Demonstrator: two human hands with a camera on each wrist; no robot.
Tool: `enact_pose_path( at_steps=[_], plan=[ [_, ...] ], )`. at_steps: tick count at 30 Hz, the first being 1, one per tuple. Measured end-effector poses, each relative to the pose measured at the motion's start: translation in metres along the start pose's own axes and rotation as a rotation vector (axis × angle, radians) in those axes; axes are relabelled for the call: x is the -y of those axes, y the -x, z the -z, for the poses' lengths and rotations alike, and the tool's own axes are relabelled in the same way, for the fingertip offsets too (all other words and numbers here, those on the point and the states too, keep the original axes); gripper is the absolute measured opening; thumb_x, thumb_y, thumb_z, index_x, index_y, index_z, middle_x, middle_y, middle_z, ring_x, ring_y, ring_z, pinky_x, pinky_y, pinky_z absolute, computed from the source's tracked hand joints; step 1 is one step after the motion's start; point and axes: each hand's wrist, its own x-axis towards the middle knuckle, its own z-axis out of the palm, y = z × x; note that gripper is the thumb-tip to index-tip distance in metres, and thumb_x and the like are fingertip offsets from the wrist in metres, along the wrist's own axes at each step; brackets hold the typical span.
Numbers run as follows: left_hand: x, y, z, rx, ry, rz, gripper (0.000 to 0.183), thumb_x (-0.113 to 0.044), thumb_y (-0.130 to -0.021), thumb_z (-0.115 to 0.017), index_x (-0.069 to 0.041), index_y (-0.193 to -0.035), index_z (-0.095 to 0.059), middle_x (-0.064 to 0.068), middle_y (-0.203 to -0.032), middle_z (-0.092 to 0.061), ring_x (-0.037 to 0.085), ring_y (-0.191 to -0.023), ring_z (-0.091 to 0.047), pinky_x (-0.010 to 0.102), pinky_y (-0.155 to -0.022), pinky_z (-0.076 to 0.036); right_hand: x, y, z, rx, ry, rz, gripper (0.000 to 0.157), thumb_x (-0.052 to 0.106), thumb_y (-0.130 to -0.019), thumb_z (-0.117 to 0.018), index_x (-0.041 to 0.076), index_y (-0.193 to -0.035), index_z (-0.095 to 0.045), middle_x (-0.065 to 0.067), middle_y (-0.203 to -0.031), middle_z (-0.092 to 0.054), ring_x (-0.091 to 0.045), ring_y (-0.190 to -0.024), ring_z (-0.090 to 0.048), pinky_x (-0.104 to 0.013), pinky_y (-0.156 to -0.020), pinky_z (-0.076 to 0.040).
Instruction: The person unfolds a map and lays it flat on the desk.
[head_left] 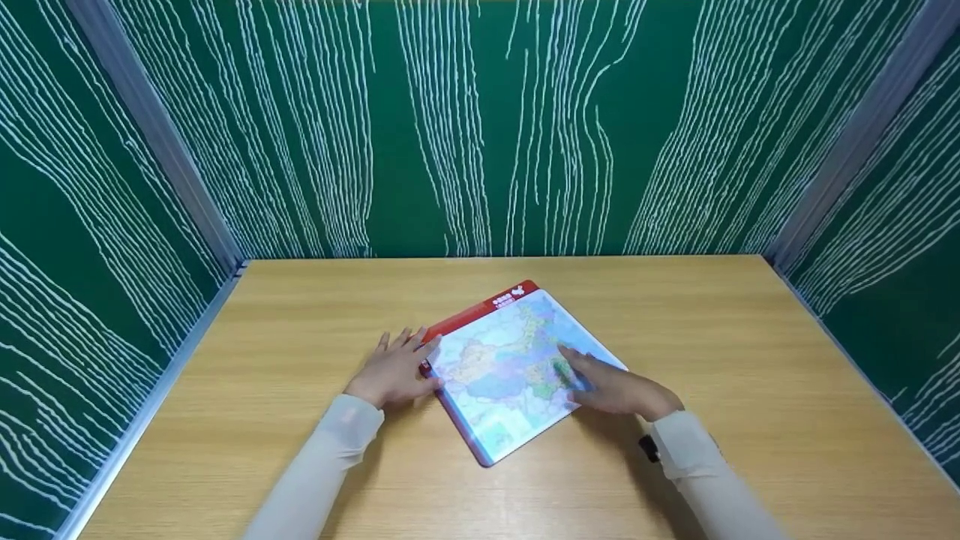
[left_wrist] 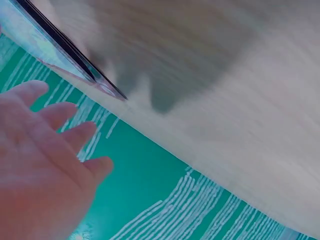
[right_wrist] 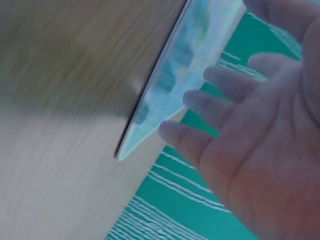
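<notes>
A flat square map board (head_left: 487, 352) with a red header strip lies turned at an angle on the wooden table. Its surface carries a pale, colourful map and shines in places. At the board's left corner is my left hand (head_left: 394, 373), fingers spread and fingertips overlapping the red edge in the head view. My right hand (head_left: 619, 386) hovers over the right side of the map, its fingers extended and casting a shadow. In the right wrist view, the fingers (right_wrist: 215, 105) are loosely spread beside the board. A dark, thin board edge (left_wrist: 65, 45) shows in the left wrist view.
The wooden table (head_left: 300, 300) extends around the board on all sides. Green walls with white wavy lines (head_left: 442, 112) stand behind it and at both sides, with grey posts (head_left: 161, 135) at the corners. A small dark object (head_left: 649, 448) sits at the right wrist.
</notes>
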Motion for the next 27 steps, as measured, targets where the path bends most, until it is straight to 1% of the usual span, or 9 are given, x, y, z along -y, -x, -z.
enact_pose_path(
  at_steps=[5,9,11,17,20,23,27],
  plan=[
    [0.008,-0.006,0.001,-0.029,0.011,-0.022,0.085,-0.060,-0.085,-0.059,-0.031,-0.154,-0.019,-0.001,-0.162,-0.017,0.028,-0.150,-0.012,0.054,-0.120,-0.004,0.006,0.010,-0.013,-0.078,0.024,0.002,0.074,0.039,-0.098,-0.053,0.013,-0.155,-0.013,-0.016,-0.161,-0.011,-0.041,-0.147,-0.009,-0.058,-0.117,-0.015],
    [0.012,-0.012,0.004,-0.025,0.037,-0.038,0.084,-0.060,-0.086,-0.056,-0.032,-0.154,-0.017,-0.003,-0.162,-0.016,0.025,-0.151,-0.010,0.052,-0.121,-0.003,0.013,0.017,-0.025,-0.137,0.053,0.039,0.072,0.039,-0.098,-0.052,0.008,-0.154,-0.018,-0.021,-0.159,-0.013,-0.043,-0.146,-0.012,-0.060,-0.116,-0.016],
    [0.013,-0.016,0.005,-0.015,0.034,-0.046,0.082,-0.061,-0.087,-0.055,-0.032,-0.154,-0.016,-0.003,-0.162,-0.016,0.025,-0.151,-0.010,0.051,-0.121,-0.003,0.017,0.020,-0.031,-0.153,0.071,0.058,0.071,0.039,-0.098,-0.051,0.007,-0.153,-0.020,-0.023,-0.158,-0.015,-0.044,-0.145,-0.014,-0.061,-0.115,-0.016],
    [0.016,-0.023,0.004,0.014,0.030,-0.050,0.081,-0.062,-0.088,-0.051,-0.032,-0.154,-0.014,-0.004,-0.162,-0.015,0.025,-0.151,-0.008,0.052,-0.121,-0.005,0.031,0.024,-0.047,-0.161,0.154,0.094,0.070,0.042,-0.097,-0.052,0.005,-0.151,-0.027,-0.025,-0.155,-0.024,-0.048,-0.142,-0.020,-0.065,-0.111,-0.021],
    [0.015,-0.025,0.004,0.022,0.031,-0.046,0.081,-0.063,-0.089,-0.049,-0.032,-0.154,-0.014,-0.004,-0.162,-0.015,0.026,-0.151,-0.009,0.053,-0.121,-0.005,0.036,0.024,-0.053,-0.156,0.188,0.099,0.070,0.043,-0.096,-0.052,0.005,-0.151,-0.029,-0.026,-0.155,-0.025,-0.049,-0.142,-0.022,-0.066,-0.110,-0.023],
    [0.012,-0.027,0.002,0.030,0.029,-0.043,0.080,-0.062,-0.089,-0.049,-0.030,-0.154,-0.014,-0.003,-0.162,-0.015,0.027,-0.150,-0.009,0.053,-0.120,-0.006,0.044,0.024,-0.058,-0.142,0.193,0.076,0.071,0.044,-0.096,-0.053,0.007,-0.151,-0.029,-0.024,-0.156,-0.023,-0.047,-0.143,-0.020,-0.064,-0.112,-0.022],
    [0.008,-0.031,0.000,0.056,0.029,-0.045,0.081,-0.062,-0.090,-0.048,-0.029,-0.154,-0.014,-0.003,-0.162,-0.013,0.026,-0.151,-0.009,0.053,-0.121,-0.006,0.052,0.022,-0.062,-0.131,0.197,0.027,0.071,0.046,-0.095,-0.054,0.010,-0.151,-0.029,-0.022,-0.157,-0.020,-0.044,-0.145,-0.018,-0.064,-0.112,-0.022]
  ],
)
